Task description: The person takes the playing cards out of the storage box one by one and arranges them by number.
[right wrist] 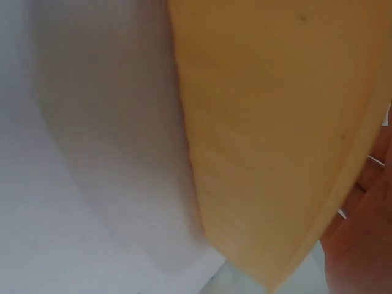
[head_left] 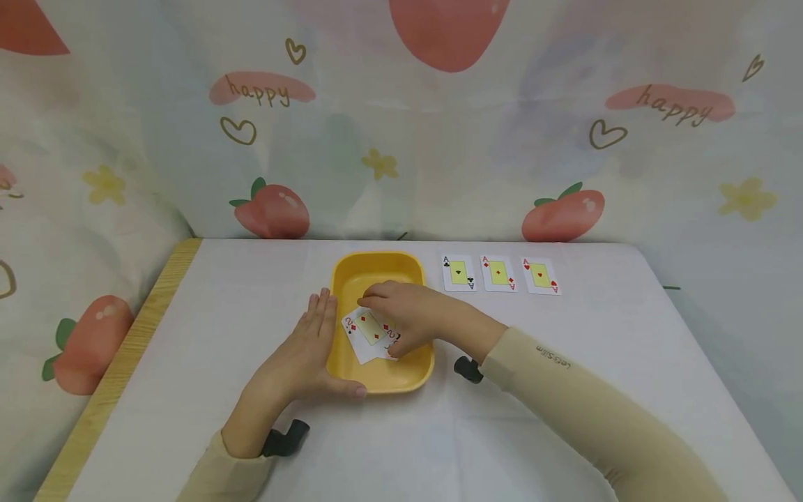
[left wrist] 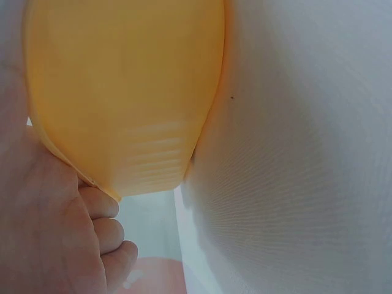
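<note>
A yellow tray (head_left: 384, 380) sits on the table with several playing cards (head_left: 368, 333) fanned inside it. The top one is a two of diamonds. My left hand (head_left: 307, 355) lies along the tray's left side in the head view, fingers straight against the rim and thumb at the near left corner. My right hand (head_left: 410, 314) reaches in over the right rim. Its fingers lie above the cards' far edge and its thumb at their lower right, covering part of them. I cannot tell whether it pinches a card. Both wrist views mostly show the tray's outer wall (left wrist: 122, 79).
Right of the tray, toward the back, three aces lie face up in a row: clubs (head_left: 459, 272), diamonds (head_left: 498, 273) and hearts (head_left: 540, 276). A white cloth (head_left: 564, 411) covers the table, with a wooden edge (head_left: 134, 341) at left. A printed curtain (head_left: 439, 139) hangs behind.
</note>
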